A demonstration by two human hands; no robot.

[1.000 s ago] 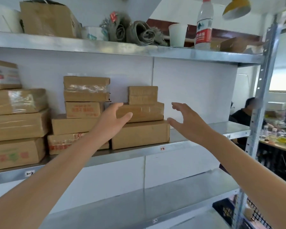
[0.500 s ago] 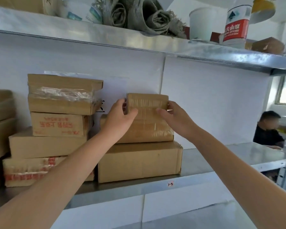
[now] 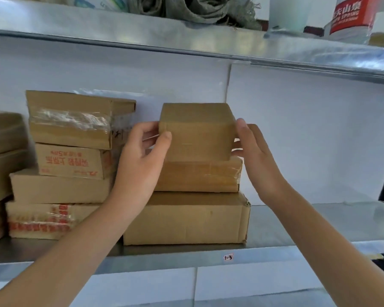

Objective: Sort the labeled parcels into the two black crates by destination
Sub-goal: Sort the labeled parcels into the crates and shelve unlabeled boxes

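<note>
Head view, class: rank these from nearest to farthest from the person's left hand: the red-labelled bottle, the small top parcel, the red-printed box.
1. The small top parcel: gripped by the left hand, on the hand's right.
2. The red-printed box: just to the hand's left, in the neighbouring stack.
3. The red-labelled bottle: on the upper shelf, far right.

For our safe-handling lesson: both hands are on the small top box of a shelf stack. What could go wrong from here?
1. The right hand only presses flat against the small top box, while the left hand pinches its corner; it could slip.
2. Dragging it forward might shift the middle box beneath.
</note>
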